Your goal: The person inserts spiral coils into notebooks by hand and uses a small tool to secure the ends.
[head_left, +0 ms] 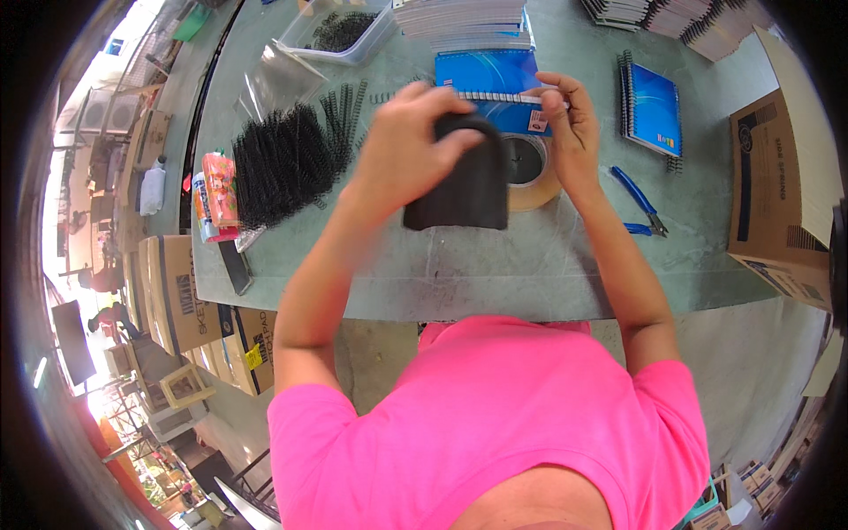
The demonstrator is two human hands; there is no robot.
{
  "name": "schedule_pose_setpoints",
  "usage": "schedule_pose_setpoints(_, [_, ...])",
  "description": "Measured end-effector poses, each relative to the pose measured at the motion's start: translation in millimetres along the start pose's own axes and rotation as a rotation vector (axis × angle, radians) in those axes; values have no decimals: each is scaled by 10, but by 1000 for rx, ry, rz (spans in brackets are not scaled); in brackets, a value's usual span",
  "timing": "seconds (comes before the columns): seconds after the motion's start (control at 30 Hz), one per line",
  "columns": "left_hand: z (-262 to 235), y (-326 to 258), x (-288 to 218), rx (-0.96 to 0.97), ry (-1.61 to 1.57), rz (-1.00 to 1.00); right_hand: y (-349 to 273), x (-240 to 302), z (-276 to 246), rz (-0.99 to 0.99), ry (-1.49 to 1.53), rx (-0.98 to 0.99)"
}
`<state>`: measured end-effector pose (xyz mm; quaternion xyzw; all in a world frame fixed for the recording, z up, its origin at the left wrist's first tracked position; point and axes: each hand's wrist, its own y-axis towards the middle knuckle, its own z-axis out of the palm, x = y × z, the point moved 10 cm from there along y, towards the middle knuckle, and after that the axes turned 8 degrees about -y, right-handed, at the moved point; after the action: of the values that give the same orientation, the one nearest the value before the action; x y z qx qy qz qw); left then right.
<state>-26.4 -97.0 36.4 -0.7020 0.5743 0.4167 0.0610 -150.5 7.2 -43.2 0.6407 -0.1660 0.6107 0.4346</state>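
At the bottom of the frame a person in a pink shirt (495, 424) is leaning over a grey-green table (530, 265), both forearms rising from the lower edge toward the centre. Just above the middle, the left hand (408, 141) is closing around the top of a dark, flat, rounded-top object (468, 190) — fingers curled over its upper edge, thumb pressing its face — and is holding it upright above the tabletop. To its right, the right hand (570, 124) is pinching the wire-bound edge of a blue spiral notebook (490, 84) between thumb and fingertips, the fingers pressing together on the binding. Partly hidden behind the dark object, a roll of tan tape (530, 172) is lying flat on the table, just under the notebook. Right of centre, blue-handled pliers (640, 201) are lying apart from the hands. Farther right, a second blue notebook (654, 106) is resting by itself, and an open cardboard box (777, 194) is sitting at the right edge. Left of centre, a heap of black binding coils (283, 163) is spreading across the table, with a pink packet (219, 190) beside it. In the upper part of the frame a clear plastic tray (340, 35) is holding more coils — next to it, a stack of notebooks (464, 22) is standing.
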Motion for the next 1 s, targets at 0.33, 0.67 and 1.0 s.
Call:
schedule_pose_setpoints(0.33, [-33, -135, -158, -174, 350, 150, 99, 197, -94, 22, -862, 234])
schedule_pose_setpoints(0.67, [429, 221, -248, 56, 475, 247, -29, -122, 64, 244, -181, 313])
schedule_pose_setpoints(1.0, [392, 220, -346, 37, 416, 303, -48, -26, 134, 122, -393, 341])
